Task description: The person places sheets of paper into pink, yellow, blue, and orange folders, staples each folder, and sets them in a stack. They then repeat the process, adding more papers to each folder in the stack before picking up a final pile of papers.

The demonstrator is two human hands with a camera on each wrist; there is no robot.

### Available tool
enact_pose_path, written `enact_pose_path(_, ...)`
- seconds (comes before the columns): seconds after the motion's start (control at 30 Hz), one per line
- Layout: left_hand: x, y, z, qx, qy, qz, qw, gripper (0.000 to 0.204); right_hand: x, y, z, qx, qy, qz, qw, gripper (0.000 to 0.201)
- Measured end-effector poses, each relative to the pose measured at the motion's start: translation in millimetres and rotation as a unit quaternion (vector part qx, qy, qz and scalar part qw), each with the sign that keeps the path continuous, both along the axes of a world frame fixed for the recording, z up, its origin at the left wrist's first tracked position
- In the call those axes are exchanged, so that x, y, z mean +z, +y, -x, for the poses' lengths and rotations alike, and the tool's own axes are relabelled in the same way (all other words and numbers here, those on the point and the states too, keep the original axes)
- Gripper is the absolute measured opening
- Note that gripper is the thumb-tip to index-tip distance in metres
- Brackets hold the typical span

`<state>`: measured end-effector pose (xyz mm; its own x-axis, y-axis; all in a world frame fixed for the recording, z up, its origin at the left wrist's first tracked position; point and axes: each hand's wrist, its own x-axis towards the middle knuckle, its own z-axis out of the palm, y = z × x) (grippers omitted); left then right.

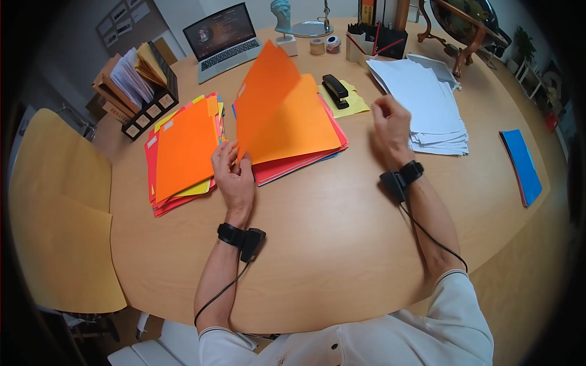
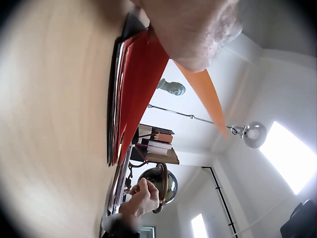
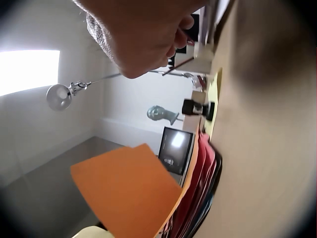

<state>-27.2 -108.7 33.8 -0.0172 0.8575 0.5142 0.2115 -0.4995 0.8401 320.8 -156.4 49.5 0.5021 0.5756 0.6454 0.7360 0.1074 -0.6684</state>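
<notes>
An orange folder (image 1: 293, 122) lies on a pile of red and other folders, its cover (image 1: 265, 91) raised upright. The left hand (image 1: 235, 183) pinches the cover's lower corner between thumb and fingers; in the left wrist view this hand (image 2: 193, 29) hides the grip. The raised cover (image 3: 126, 188) also shows in the right wrist view. To the right, the right hand (image 1: 392, 125) hovers by a stack of white papers (image 1: 421, 104), fingers curled, nothing visible in them. A second pile with an orange folder (image 1: 186, 149) on top lies left of the left hand.
A black stapler (image 1: 336, 91) sits on yellow paper (image 1: 357, 104) behind the folders. Farther back are a laptop (image 1: 223, 39), a teal bust (image 1: 282, 17), tape rolls (image 1: 317, 46) and pen holders (image 1: 363, 46). A file rack (image 1: 152, 110) stands left; a blue folder (image 1: 522, 168) lies right.
</notes>
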Motion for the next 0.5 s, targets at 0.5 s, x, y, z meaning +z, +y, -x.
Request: enact_pose_path(0.5, -7.3, 7.1, 3.1, -0.083, -0.084, 0.16, 0.98, 0.027, -16.7, -3.4, 48.3, 0.133, -0.073, 0.184, 0.971, 0.015)
